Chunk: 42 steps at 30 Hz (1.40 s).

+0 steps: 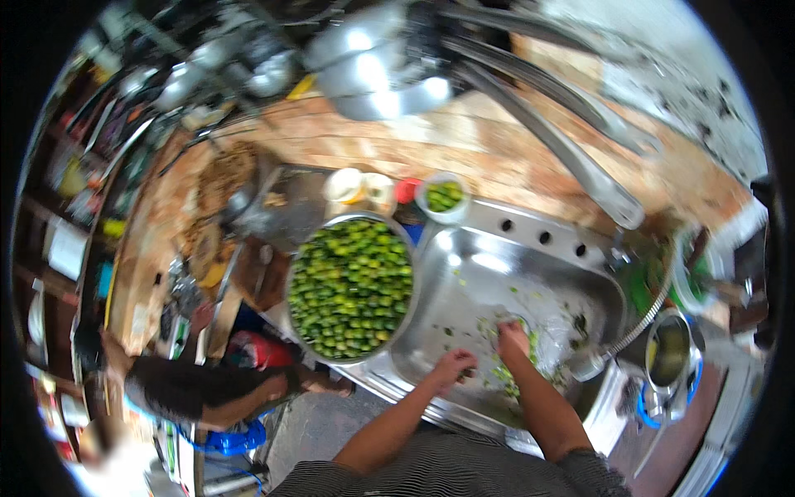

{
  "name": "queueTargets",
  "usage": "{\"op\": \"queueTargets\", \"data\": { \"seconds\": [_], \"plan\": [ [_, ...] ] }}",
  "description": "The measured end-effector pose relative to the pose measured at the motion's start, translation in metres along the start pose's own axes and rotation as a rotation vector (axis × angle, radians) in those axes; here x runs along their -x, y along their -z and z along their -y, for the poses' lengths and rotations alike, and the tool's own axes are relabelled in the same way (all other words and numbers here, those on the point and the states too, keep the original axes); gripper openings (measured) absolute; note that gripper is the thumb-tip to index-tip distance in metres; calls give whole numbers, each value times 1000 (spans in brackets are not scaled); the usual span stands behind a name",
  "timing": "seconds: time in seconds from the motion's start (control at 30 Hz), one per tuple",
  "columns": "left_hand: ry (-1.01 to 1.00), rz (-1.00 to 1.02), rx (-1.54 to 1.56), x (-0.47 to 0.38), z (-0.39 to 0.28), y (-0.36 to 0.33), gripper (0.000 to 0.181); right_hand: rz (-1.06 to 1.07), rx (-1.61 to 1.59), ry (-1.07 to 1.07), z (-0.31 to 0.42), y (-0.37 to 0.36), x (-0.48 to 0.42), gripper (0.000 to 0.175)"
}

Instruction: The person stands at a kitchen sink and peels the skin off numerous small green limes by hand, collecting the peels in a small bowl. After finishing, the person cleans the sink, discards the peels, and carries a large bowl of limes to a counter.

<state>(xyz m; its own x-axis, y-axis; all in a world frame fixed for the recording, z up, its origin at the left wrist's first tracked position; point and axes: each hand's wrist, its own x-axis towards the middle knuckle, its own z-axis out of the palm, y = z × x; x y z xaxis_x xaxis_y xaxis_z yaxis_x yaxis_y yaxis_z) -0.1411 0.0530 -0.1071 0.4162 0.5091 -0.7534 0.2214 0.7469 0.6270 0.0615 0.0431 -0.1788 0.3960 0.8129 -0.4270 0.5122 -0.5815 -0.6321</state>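
A stainless steel sink (428,310) lies before me, with wet green and dark scraps scattered over its bottom. My right hand (513,338) reaches down to the scraps near the drain; its fingers are blurred, and whether they grip anything is unclear. Over the sink's near left part, my left hand (456,368) has curled fingers around something small and dark that I cannot make out. Left of the sink stands a large round metal pot full of small green citrus fruits (351,289). A white container of cut green pieces (444,196) sits at the sink's back left corner.
A flexible hose with a spray head (587,365) hangs into the sink's right side. Metal pans (379,81) hang above the back wall. A metal pot (667,351) stands at the right. Another person (211,388) is at the left. Jars (345,186) stand behind the fruit.
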Motion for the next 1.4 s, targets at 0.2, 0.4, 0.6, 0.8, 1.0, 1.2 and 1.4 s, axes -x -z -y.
{"op": "queueTargets", "data": {
  "seconds": [0.2,0.4,0.6,0.8,1.0,1.2,1.4],
  "plan": [
    [-58,42,281,-1,6,-15,22,185,-169,412,10,42,70,24],
    [-66,185,148,9,14,-29,29,234,-667,225,2,54,119,11],
    [-182,248,75,23,14,-31,27,191,-652,258,3,60,134,9],
    [-242,198,-68,72,-21,-24,24,226,-650,213,19,59,135,11],
    [-1132,-607,-544,138,-114,91,11,-210,-164,529,5,61,131,36],
    [-1066,-1315,-781,110,-205,250,19,-82,240,-38,-20,83,124,25],
    [-823,-1086,-845,71,-196,264,37,-41,268,57,-18,85,93,32]
  ]
}}
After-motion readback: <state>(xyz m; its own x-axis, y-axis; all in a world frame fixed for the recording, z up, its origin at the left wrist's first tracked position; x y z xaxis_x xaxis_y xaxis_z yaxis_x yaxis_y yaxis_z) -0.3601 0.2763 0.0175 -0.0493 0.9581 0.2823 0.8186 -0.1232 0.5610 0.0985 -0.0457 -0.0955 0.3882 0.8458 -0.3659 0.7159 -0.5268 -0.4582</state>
